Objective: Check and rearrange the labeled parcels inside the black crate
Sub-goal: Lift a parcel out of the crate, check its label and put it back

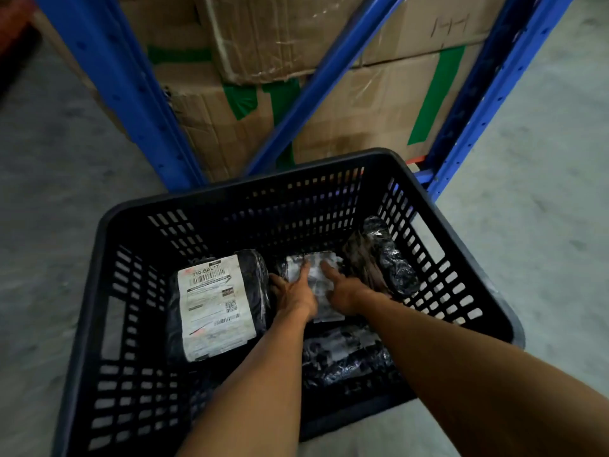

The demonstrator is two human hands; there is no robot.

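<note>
A black slotted crate (108, 291) stands on the floor in front of me. Inside on the left lies a black-wrapped parcel (214, 305) with a large white shipping label facing up. In the middle is a second labelled parcel (318, 270); my left hand (291, 291) and my right hand (342, 291) both rest on it with the fingers spread over its label. A black shiny parcel (389, 255) leans against the right wall. Another black parcel (342, 357) lies near the front, partly hidden under my forearms.
Blue steel rack uprights and a diagonal brace (316, 84) rise just behind the crate. Stacked cardboard boxes (362, 107) with green tape fill the rack. Grey concrete floor (49, 179) lies on both sides of the crate.
</note>
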